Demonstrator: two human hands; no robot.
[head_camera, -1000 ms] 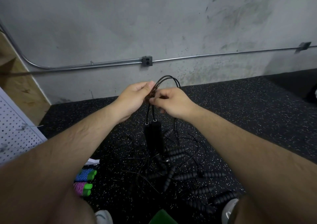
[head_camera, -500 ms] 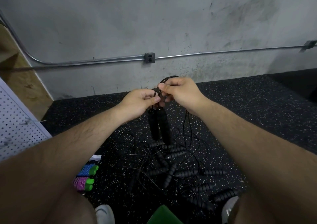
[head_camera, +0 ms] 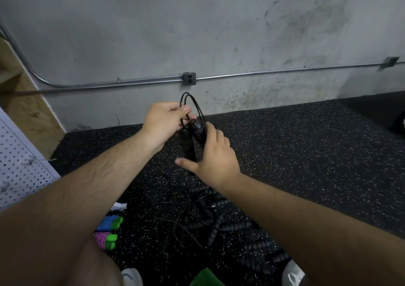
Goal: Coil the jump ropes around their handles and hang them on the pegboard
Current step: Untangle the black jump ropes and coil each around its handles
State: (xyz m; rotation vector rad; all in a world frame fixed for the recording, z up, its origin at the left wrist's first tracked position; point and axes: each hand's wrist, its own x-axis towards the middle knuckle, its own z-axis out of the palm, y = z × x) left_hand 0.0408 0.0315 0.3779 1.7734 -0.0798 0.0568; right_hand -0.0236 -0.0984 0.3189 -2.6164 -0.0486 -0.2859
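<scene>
Dim, flat light washed the concrete wall (head_camera: 131, 33) evenly, while the speckled floor (head_camera: 306, 154) fell to near black at far right. The wide-angle lens bowed the metal conduit (head_camera: 263, 73) and swelled the forearms (head_camera: 76, 198) at the lower edge. The black jump rope (head_camera: 186, 143) nearly vanished against the floor; the right hand (head_camera: 217, 158) looked slightly soft.

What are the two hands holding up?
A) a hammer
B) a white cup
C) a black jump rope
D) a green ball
C: the left hand pinches the black jump rope near its top, and the right hand curls round its handles lower down.
</scene>
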